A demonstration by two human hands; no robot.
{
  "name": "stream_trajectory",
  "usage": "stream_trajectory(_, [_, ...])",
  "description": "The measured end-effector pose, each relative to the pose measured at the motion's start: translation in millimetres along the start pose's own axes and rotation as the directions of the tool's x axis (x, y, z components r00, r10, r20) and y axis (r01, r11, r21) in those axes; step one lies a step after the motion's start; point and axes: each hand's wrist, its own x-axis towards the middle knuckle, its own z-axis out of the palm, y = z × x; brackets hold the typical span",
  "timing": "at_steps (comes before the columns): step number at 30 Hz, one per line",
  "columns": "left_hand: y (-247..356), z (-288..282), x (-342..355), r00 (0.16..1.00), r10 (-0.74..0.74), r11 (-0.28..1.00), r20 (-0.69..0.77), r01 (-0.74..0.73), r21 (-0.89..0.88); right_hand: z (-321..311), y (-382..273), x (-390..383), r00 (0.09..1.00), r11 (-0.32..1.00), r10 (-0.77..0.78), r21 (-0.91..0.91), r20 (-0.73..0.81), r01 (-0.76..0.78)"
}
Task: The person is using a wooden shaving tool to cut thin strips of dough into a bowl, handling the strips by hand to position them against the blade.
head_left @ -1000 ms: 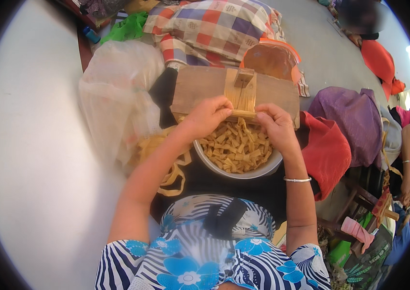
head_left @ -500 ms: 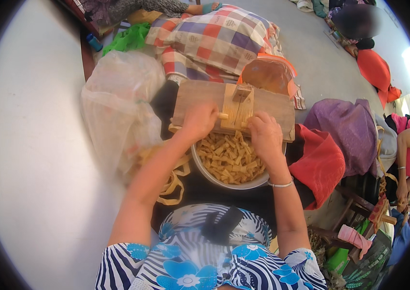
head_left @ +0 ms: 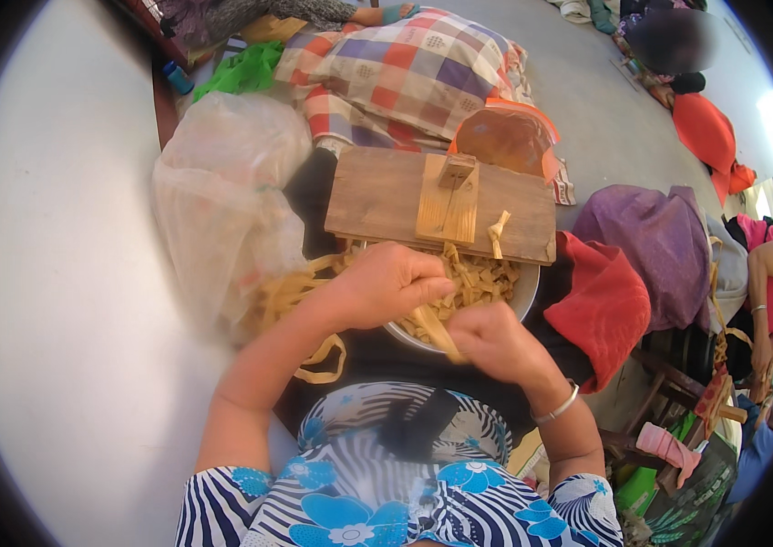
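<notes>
Over the bowl, my left hand (head_left: pixel 391 284) is closed on one end of a flat tan strip (head_left: pixel 434 330). My right hand (head_left: pixel 500 343) grips the same strip lower down, its fingers blurred by motion. Beneath them a round metal bowl (head_left: pixel 530 296) holds many short tan pieces (head_left: pixel 476 278), partly hidden by my hands. Across its far rim lies a wooden board (head_left: pixel 373 196) with a paler plank and a small upright block (head_left: pixel 456 170). A knotted tan piece (head_left: pixel 498 233) rests on the board's right half. Long loose strips (head_left: pixel 291 292) lie beside my left forearm.
A translucent plastic bag (head_left: pixel 227 182) stands to the left, near a pale wall or surface. Checked sacks (head_left: pixel 405 68) and an orange-rimmed bag (head_left: pixel 505 137) lie beyond the board. Red cloth (head_left: pixel 601 314) and a purple cover (head_left: pixel 646 251) are at right. Other people sit farther off.
Both hands have come off the board and back toward me, now with a strip between them. The knotted piece shows on the board where my right hand was.
</notes>
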Motion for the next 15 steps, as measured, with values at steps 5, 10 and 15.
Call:
stream_trajectory(5, [49.6, 15.7, -11.6, 0.936, 0.327, 0.757, -0.132, -0.343, -0.556, -2.7, -58.7, -46.0, 0.924, 0.726, -0.277, 0.573, -0.263, 0.381])
stream_trajectory(10, [10.1, 78.4, 24.6, 0.963, 0.109, 0.705, -0.247, -0.25, -0.664, 0.5, 13.7, 22.3, 0.613, 0.976, -0.109, 0.032, -0.782, 0.214])
stream_trajectory(15, [-48.3, 96.6, 41.6, 0.989, -0.149, 0.468, -0.025, 0.048, -0.882, 9.0, 59.7, 37.3, 0.598, 0.93, -0.315, -0.365, -0.737, 0.041])
